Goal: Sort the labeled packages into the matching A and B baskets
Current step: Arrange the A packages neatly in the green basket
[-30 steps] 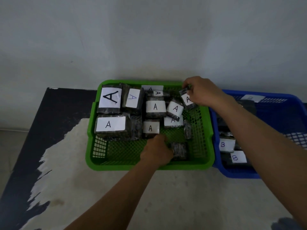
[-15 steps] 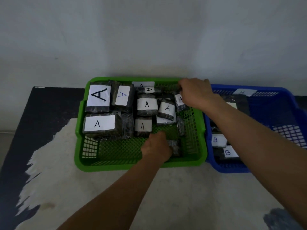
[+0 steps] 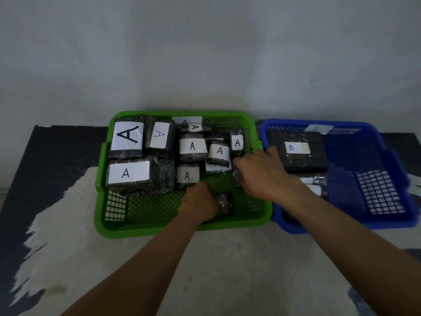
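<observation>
The green basket [image 3: 145, 229] holds several dark packages with white A labels, such as the big one [image 3: 128, 173] at its left. Near its front, my left hand [image 3: 198, 202] grips a small dark package [image 3: 225, 204] whose label is hidden. My right hand [image 3: 262, 173] lies over the basket's right side, its fingers curled onto another small dark package [image 3: 238, 179] standing there. A slim A package [image 3: 237, 142] leans free against the right wall. The blue basket [image 3: 341, 226] on the right holds a large B package [image 3: 296, 148] and others partly hidden by my right arm.
Both baskets sit side by side on a worn table [image 3: 216, 270] pushed against a grey wall [image 3: 205, 53]. The table's dark surface [image 3: 57, 151] shows at the left, and its left edge drops to the floor.
My right hand let go of the slim A package at the back right of the green basket and dropped down onto the small dark package below it. My left hand has stayed put.
</observation>
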